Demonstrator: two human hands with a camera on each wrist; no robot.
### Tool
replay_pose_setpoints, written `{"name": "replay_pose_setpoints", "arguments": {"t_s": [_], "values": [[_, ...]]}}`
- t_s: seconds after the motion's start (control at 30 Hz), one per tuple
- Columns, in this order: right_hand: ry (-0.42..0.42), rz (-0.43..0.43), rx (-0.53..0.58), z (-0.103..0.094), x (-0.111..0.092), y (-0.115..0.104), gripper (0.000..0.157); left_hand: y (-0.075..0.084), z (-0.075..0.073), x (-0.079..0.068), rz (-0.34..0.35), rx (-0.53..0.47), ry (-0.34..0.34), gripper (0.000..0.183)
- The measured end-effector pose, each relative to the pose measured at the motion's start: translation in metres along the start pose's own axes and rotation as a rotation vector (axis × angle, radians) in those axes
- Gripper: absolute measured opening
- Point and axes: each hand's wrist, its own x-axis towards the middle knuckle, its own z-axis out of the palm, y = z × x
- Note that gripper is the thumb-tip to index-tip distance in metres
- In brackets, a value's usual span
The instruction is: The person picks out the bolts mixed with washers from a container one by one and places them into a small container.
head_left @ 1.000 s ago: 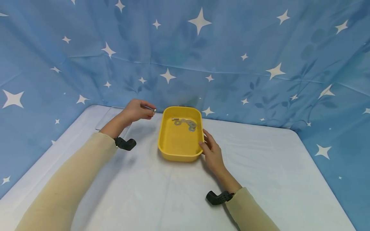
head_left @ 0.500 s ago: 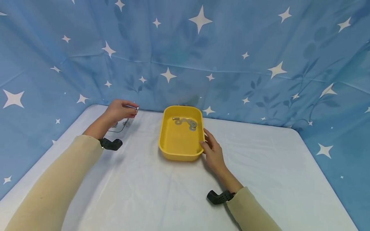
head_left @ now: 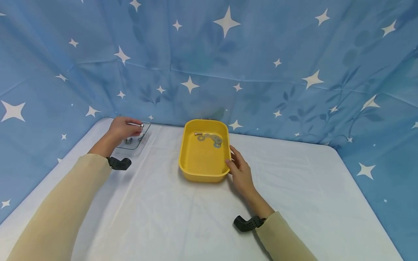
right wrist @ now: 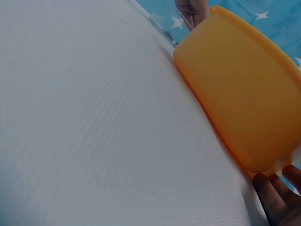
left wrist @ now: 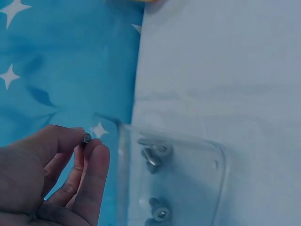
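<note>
My left hand [head_left: 123, 128] pinches a small metal bolt [left wrist: 86, 138] between thumb and fingertips, its round socket head showing. It hovers over a clear plastic box [left wrist: 221, 176] at the table's back left. Inside that box lie several bolts [left wrist: 151, 161], partly covered by my hand in the head view. A yellow tray [head_left: 202, 159] stands at the middle, and my right hand [head_left: 241, 174] grips its right wall, thumb at the rim and fingers against the outside. Several flat washers [head_left: 216, 139] and one bolt [head_left: 198, 134] lie near the tray's far end.
A white cloth [head_left: 156, 217] covers the table. Behind it hangs a blue curtain [head_left: 261, 43] with white stars, close to the box and the tray. Each wrist wears a black band [head_left: 246, 223].
My left hand has gone left with the bolt, away from the tray's side to above the clear box, and dropped slightly lower. The right hand and tray stay put.
</note>
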Motion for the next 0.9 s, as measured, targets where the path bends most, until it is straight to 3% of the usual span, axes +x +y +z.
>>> {"name": "replay_pose_setpoints", "arguments": {"t_s": [0.4, 0.7, 0.9], "values": [[0.001, 0.01, -0.018, 0.003, -0.003, 0.003, 0.055, -0.025, 0.001, 0.017, -0.06, 0.128, -0.05, 0.04], [0.008, 0.007, -0.021, 0.002, -0.002, 0.001, 0.054, -0.024, 0.003, 0.025, -0.101, 0.176, 0.015, 0.036], [0.007, -0.003, -0.014, 0.0, 0.0, 0.001, 0.053, -0.022, 0.005, 0.021, -0.106, 0.221, 0.019, 0.032]]}}
